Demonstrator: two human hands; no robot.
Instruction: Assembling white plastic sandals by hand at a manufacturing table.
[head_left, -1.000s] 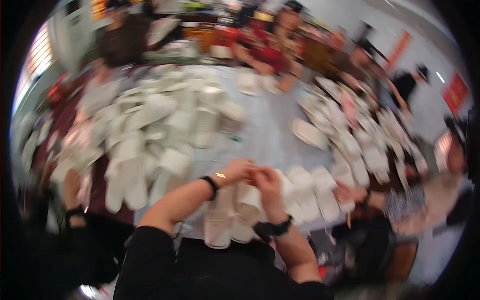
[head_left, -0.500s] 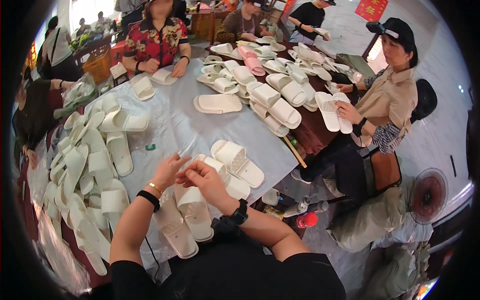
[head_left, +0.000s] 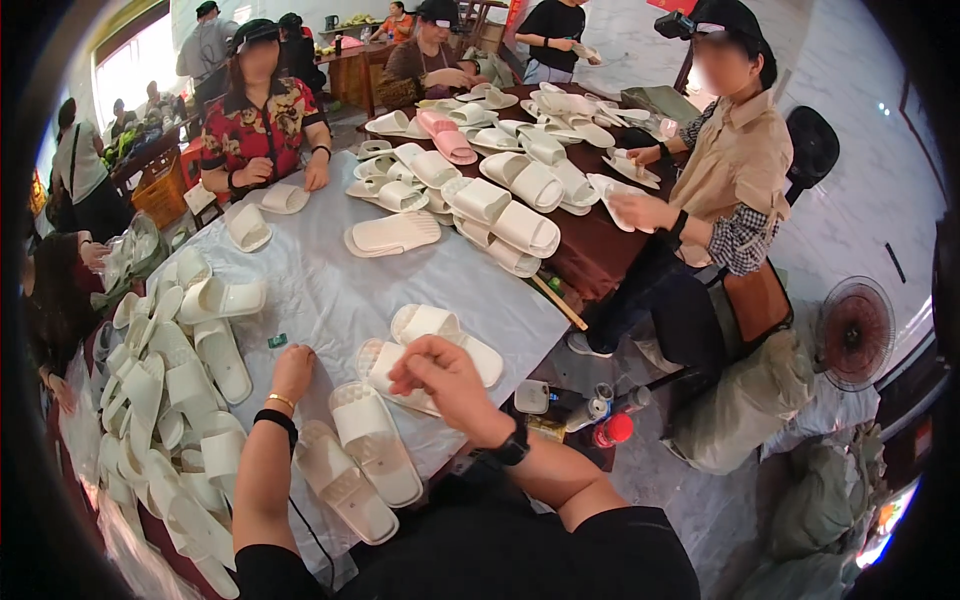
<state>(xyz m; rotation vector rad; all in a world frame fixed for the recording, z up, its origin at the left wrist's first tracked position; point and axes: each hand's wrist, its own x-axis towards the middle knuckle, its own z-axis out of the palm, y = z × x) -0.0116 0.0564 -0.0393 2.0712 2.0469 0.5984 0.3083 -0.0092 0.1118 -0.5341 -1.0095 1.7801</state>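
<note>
A pair of cream slide slippers (head_left: 378, 450) lies on the plastic-covered table close in front of me. My right hand (head_left: 440, 385) hovers over a second cream pair (head_left: 470, 355) just beyond, its fingers curled together. Whether something small is pinched there cannot be made out. Farther left, my left hand (head_left: 293, 372) is closed above the plastic sheet (head_left: 310, 265), between the near pair and a big heap of cream slippers (head_left: 185, 365). Its fingertips are turned away from view. A small green scrap (head_left: 277, 341) rests on the sheet beside it.
Across the table a person in a red floral shirt (head_left: 265, 125) has slippers in front. More cream slippers (head_left: 515, 220) and a pink pair (head_left: 445, 135) are stacked on the dark table. At right stand a person handling slippers (head_left: 725, 170), a fan (head_left: 856, 333) and a red-capped bottle (head_left: 615, 430).
My hands were close together over the slippers and are now apart: the left has gone left and down, the right slightly right. The near pair's straps are now uncovered. The whole view has shifted.
</note>
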